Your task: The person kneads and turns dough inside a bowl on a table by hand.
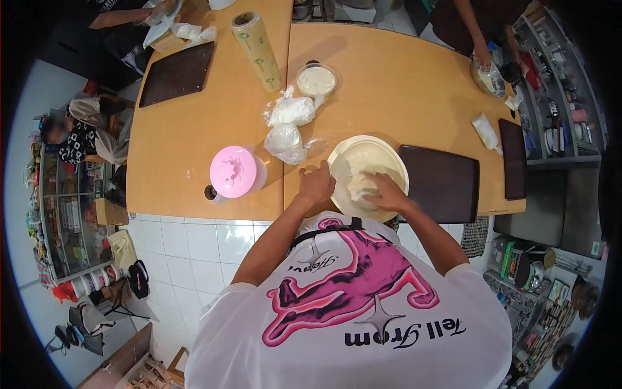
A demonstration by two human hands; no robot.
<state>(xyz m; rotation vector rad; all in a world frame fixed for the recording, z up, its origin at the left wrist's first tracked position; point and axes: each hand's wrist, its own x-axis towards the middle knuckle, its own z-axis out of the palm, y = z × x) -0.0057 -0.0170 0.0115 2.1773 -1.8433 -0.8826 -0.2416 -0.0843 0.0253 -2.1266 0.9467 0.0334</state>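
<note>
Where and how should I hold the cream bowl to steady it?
Probably grip the cream bowl's rim from the left: its round edge stands raised, and your left hand is there. Your right hand is inside; the dark tray crowds the right side.

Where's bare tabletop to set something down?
Bare: between the upper-left tray and pink-lidded tub, and between the small bowl and upper-right bowl. Crowded: around the mixing bowl, with left hand, right hand, white bags and dark tray.
</note>
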